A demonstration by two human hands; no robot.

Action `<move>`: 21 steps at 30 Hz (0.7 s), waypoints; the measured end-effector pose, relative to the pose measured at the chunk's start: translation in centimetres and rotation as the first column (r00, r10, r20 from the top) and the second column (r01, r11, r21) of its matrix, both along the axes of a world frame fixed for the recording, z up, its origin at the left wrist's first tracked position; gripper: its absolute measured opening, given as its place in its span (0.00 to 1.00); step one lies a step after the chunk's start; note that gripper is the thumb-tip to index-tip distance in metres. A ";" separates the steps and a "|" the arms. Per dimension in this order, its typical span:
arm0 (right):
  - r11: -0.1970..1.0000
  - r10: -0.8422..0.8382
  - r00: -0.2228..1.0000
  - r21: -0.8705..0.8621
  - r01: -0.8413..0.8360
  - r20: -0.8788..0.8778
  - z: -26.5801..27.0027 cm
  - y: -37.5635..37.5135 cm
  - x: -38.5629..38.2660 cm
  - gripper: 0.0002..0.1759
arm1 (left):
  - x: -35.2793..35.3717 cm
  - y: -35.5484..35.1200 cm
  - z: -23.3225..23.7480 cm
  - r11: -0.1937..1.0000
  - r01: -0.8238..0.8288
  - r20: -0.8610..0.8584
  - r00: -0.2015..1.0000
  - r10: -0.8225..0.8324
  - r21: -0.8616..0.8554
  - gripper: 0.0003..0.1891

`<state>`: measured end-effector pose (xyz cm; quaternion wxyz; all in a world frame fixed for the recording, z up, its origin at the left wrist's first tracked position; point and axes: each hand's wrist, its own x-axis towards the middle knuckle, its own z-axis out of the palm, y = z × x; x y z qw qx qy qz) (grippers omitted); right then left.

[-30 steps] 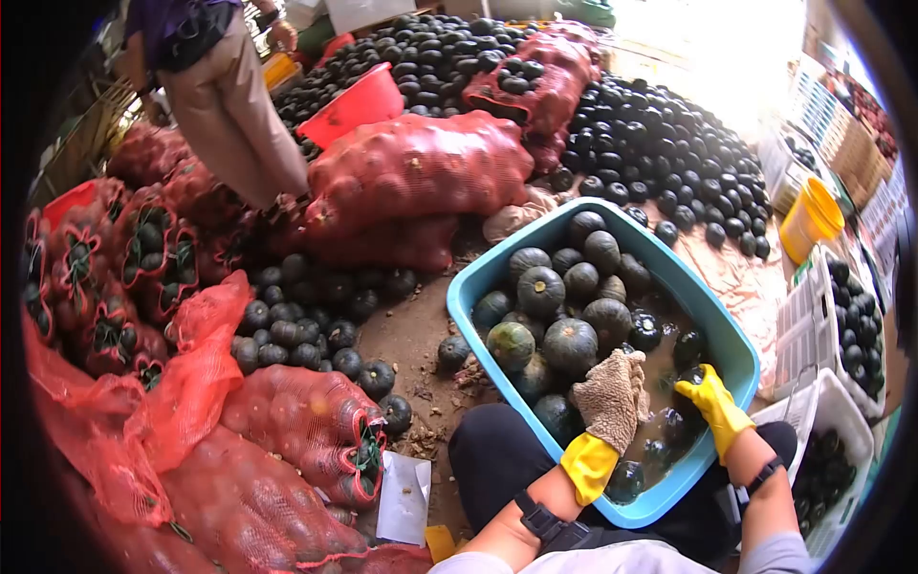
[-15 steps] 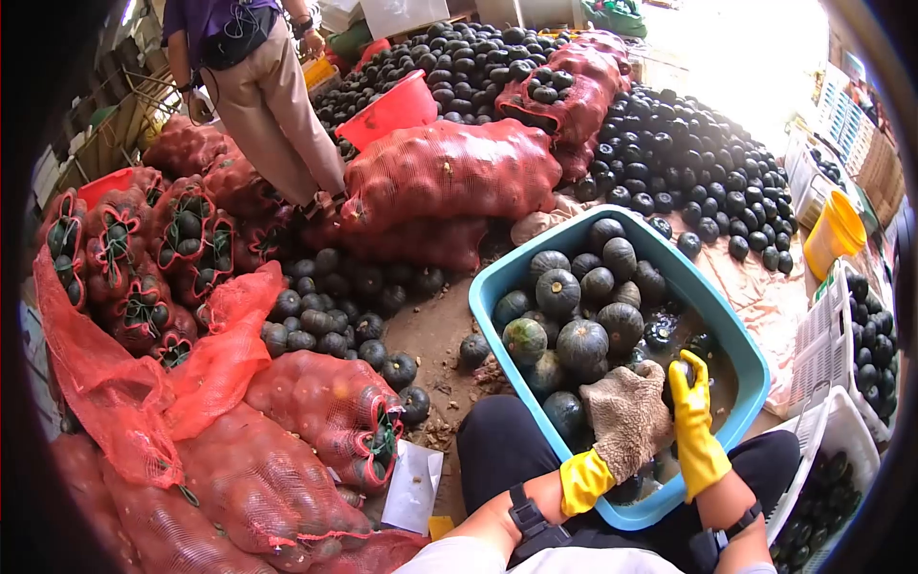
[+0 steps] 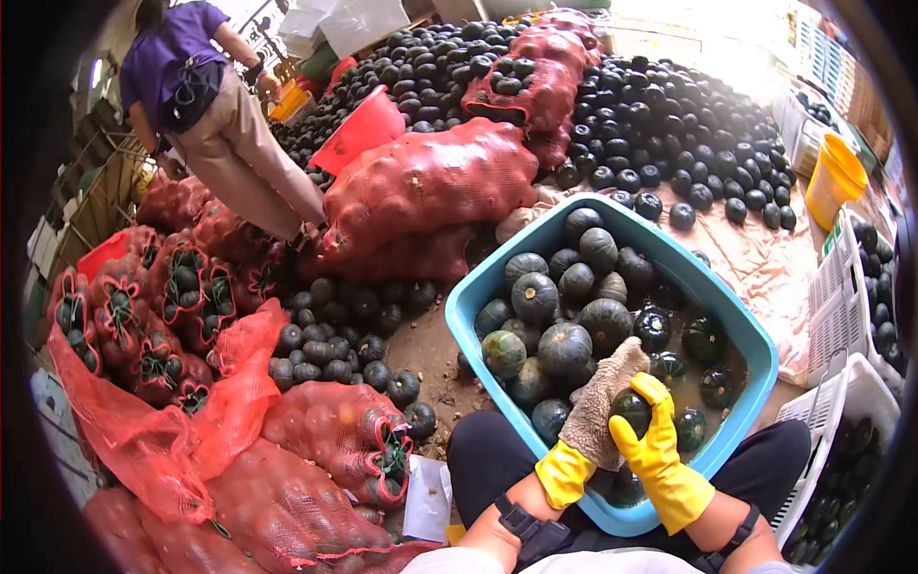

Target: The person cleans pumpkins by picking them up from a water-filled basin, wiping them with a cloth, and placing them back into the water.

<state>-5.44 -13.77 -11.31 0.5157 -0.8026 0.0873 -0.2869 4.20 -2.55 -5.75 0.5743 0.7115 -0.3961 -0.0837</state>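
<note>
A blue plastic tub (image 3: 466, 330) sits between my knees with dark green pumpkins (image 3: 564, 349) heaped on its left and several lying in water on its right. In a yellow rubber glove, my right hand (image 3: 660, 440) curls its fingers and thumb round a small, wet pumpkin (image 3: 631, 409) low in the tub. A brown, rough cloth (image 3: 604, 402) covers my left hand (image 3: 583, 445), with the yellow glove cuff showing at the wrist. The cloth lies against the left side of the held pumpkin. My left fingers are hidden beneath it.
Red mesh sacks of pumpkins (image 3: 287, 488) crowd the left; a large sack (image 3: 430, 187) lies ahead. Loose pumpkins (image 3: 660, 124) are piled beyond the tub. White crates (image 3: 841, 430) and a yellow bucket (image 3: 835, 182) stand right. A person in purple (image 3: 182, 72) stands far left.
My right fingers have closed round a pumpkin, now between both hands. The cloth-covered hand has tilted upward against it. The view has shifted slightly; the other person appears farther left.
</note>
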 end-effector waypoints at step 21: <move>0.943 0.030 0.946 0.322 0.080 -0.324 -0.9 -2.6 0.8 0.43 | 0.7 -3.3 -1.9 0.988 0.013 -0.214 0.977 0.021 0.156 0.50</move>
